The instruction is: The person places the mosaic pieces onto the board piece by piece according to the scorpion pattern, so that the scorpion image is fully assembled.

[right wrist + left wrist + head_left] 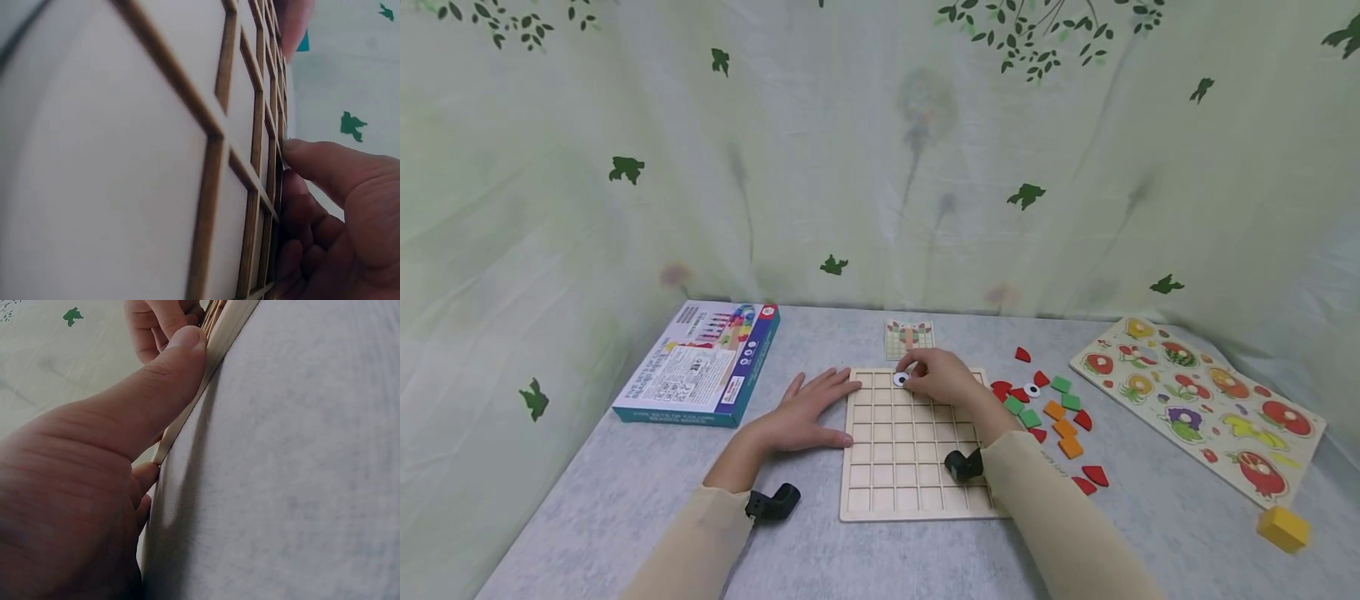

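Note:
A wooden grid board lies flat on the table, divided into square cells. My left hand rests spread at its left side, with fingertips and thumb touching the edge. In the left wrist view the thumb lies against the board's rim. At the far row of cells, my right hand pinches a round white eye piece with a black centre. The right wrist view shows the thumb low over the far cells, the piece itself mostly hidden. Behind the board lies a small pattern card.
Right of the board lie loose red quarter pieces, green squares, orange squares and another eye piece. A fruit puzzle board and a yellow block are farther right. A blue-sided box lies back left.

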{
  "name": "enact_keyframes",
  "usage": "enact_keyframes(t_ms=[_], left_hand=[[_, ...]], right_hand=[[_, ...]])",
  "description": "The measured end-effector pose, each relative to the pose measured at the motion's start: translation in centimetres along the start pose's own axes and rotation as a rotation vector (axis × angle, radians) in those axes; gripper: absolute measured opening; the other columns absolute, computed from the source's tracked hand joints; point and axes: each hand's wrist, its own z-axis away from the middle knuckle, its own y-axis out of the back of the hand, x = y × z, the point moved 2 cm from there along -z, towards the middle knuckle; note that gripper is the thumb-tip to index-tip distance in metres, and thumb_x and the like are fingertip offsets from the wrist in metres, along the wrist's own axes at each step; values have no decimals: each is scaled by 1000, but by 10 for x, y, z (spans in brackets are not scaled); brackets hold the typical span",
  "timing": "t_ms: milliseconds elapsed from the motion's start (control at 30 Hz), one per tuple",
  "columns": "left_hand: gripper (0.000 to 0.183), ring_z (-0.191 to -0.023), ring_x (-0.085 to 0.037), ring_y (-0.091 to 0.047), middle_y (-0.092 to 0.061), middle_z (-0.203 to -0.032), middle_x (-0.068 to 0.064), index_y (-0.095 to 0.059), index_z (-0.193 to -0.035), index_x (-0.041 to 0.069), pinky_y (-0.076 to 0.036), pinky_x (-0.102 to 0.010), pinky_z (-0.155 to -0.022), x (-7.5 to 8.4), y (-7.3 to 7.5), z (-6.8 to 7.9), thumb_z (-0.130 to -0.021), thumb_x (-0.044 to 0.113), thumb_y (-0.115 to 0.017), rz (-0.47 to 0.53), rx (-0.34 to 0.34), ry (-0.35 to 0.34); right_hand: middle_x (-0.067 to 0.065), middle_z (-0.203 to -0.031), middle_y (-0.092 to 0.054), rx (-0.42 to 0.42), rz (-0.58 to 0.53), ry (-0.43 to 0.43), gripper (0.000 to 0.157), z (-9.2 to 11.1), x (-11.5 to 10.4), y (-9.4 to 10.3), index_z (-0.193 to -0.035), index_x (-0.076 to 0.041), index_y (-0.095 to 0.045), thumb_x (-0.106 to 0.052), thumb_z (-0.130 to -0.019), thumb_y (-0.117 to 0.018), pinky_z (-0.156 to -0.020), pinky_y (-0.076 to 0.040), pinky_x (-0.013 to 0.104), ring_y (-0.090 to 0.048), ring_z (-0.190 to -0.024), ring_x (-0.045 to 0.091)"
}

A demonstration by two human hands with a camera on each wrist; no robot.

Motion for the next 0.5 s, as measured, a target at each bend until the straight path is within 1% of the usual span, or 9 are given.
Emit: enact_keyframes(t_ms=[167,333,500], left_hand=[[88,-157,-35,-10,-21,-168,-8,-37,-155,21,5,-67,-121,0,-1,0,-83,54,-75,1,3,2],[88,-157,-35,-10,-21,-168,-7,-37,-155,22,5,-67,-121,-1,-1,0,-83,53,-75,-1,3,5],[88,-157,-34,-10,-21,-168,-7,-37,-155,22,6,-66,-122,0,0,0,-83,54,-75,5,2,5]], right_hand=[[0,-82,-62,23,28,2,17,0,0,-3,-108,-24,-69,-20,-92,-72,-66,-44,28,-54,-70,16],[1,-82,-61,33,11,-5,17,1,1,-4,-109,-23,-69,-20,-92,-72,-66,-43,28,-53,-72,17],[0,-85,-61,24,1,-8,18,5,1,-5,-111,-25,-68,-21,-94,-67,-67,-42,29,-52,-73,17]])
